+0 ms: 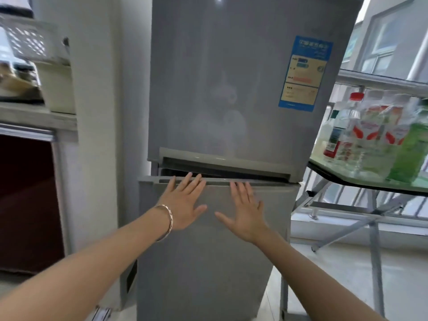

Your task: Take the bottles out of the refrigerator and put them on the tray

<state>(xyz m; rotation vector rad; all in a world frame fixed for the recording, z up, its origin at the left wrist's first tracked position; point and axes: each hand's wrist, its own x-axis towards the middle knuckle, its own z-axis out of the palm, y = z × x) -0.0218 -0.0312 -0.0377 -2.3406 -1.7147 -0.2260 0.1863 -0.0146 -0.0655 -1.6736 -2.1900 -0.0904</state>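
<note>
We note the left hand (183, 205) and right hand (245, 210) spread flat against the refrigerator (220, 100) lower door, while bottles (361, 135) stand on the tabletop (361, 179) at right.

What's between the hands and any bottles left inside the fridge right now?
The lower fridge door. Both the left hand and the right hand lie flat and open against it, fingers near its top edge. No interior shows, so whether bottles remain inside cannot be told. Several bottles already stand on the glass shelf to the right.
</note>
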